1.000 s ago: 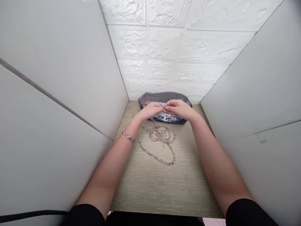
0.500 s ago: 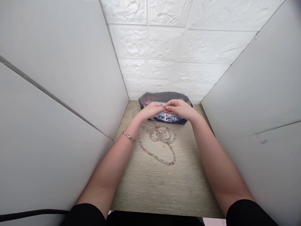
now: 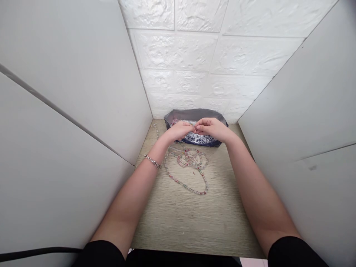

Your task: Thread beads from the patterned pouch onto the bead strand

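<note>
My left hand point(image 3: 179, 130) and my right hand point(image 3: 213, 128) meet fingertip to fingertip above a dark blue patterned pouch point(image 3: 199, 138) at the back of the wooden table point(image 3: 191, 218). Both hands are closed in a pinch on something tiny that I cannot make out. A long string of small pink, green and clear beads point(image 3: 187, 167) lies coiled on the table just below the hands, and part of it runs up under my left hand. A silver bracelet point(image 3: 152, 161) circles my left wrist.
White panels point(image 3: 69, 111) wall in the table on the left and right point(image 3: 303, 107). A white brick-pattern wall point(image 3: 205, 63) closes the back. More beads point(image 3: 154, 128) trail at the back left corner. A black cable point(image 3: 33, 254) runs at the bottom left.
</note>
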Action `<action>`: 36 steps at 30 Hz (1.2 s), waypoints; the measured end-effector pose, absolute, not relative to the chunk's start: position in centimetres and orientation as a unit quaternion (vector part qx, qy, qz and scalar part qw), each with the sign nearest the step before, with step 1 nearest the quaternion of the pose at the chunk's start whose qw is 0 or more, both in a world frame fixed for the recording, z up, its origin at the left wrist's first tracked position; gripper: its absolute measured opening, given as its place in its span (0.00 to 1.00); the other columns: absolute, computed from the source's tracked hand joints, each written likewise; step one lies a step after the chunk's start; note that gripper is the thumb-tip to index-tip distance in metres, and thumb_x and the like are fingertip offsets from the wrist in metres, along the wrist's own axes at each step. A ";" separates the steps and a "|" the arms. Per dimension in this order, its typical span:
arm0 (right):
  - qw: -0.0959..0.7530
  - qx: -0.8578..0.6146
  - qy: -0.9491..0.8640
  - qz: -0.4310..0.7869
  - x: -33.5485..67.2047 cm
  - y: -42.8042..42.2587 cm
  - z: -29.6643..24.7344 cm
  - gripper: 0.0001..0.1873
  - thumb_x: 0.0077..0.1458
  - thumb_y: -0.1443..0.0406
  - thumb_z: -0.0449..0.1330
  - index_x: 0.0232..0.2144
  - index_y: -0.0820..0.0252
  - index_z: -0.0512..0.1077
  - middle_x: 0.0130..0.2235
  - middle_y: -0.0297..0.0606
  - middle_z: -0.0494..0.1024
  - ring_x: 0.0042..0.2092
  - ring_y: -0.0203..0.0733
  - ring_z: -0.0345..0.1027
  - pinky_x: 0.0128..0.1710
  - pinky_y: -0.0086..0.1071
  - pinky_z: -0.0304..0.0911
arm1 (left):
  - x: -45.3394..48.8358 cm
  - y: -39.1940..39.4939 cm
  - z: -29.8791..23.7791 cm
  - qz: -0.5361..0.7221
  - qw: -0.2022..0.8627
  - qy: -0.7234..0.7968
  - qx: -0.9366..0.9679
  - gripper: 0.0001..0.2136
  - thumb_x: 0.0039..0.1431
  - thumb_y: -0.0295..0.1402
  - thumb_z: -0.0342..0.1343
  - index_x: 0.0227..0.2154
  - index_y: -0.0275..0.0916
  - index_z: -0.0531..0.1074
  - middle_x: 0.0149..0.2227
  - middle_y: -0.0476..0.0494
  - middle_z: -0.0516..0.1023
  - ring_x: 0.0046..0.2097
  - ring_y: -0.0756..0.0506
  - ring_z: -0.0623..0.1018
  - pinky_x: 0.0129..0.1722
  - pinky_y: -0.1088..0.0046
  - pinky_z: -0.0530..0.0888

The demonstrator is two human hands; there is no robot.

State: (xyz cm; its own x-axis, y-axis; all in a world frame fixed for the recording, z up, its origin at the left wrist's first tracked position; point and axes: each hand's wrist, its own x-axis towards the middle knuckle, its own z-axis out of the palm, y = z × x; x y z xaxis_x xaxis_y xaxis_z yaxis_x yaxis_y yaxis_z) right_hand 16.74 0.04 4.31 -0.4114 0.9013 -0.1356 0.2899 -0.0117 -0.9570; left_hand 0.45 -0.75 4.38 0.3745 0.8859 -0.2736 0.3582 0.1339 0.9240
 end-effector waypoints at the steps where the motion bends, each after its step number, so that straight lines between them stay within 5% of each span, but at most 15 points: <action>1: 0.282 -0.463 -0.644 0.540 16.7 0.0 4.3 0.04 0.47 0.68 0.56 0.29 0.61 0.69 0.30 0.37 0.74 0.31 0.31 0.67 0.35 0.26 0.66 | 0.4 -0.7 4.4 0.238 0.556 0.506 0.614 0.07 0.44 0.36 0.50 0.21 0.37 0.65 0.13 0.58 0.46 0.15 0.59 0.47 0.16 0.79 0.44; 36: 0.275 -0.467 -0.656 0.525 16.8 0.2 4.1 0.04 0.46 0.67 0.55 0.29 0.62 0.69 0.30 0.37 0.74 0.32 0.31 0.67 0.33 0.25 0.66 | 0.5 -0.7 4.2 0.249 0.565 0.498 0.608 0.06 0.44 0.34 0.50 0.20 0.36 0.65 0.14 0.57 0.47 0.15 0.59 0.48 0.16 0.79 0.44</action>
State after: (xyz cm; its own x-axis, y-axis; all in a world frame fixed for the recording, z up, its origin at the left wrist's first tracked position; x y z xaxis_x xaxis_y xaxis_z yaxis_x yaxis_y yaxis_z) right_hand 16.76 0.16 4.15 -0.4121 0.9019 -0.1290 0.3242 0.0128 -0.9459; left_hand 0.46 -0.71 4.21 0.3799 0.8877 -0.2601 0.3243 0.1355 0.9362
